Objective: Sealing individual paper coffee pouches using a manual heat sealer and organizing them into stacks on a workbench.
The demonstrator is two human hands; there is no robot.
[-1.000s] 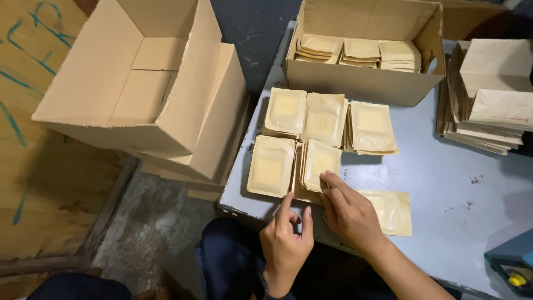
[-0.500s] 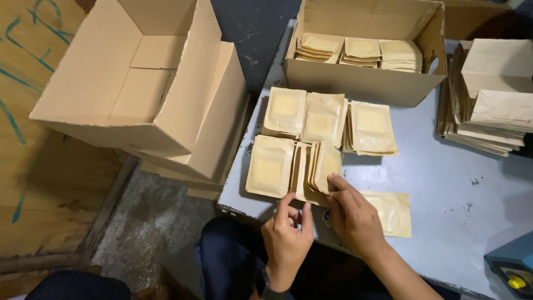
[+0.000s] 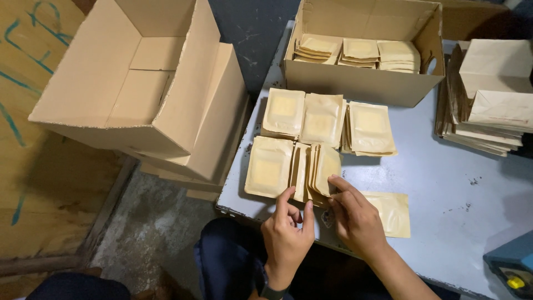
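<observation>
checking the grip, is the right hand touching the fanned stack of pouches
Touching. The head view shows the right hand with its fingertips on the lower edge of the fanned stack of pouches, with no gap between them.

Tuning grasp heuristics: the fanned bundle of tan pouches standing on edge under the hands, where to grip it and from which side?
Probably pinch the fanned bundle across its near end, coming from the table's front edge. The pouches stand on edge, faces pressed together, so squeezing across the stack keeps them aligned. The left hand and right hand already meet there. Flat stacks crowd the far end, and a flat pouch the left.
</observation>
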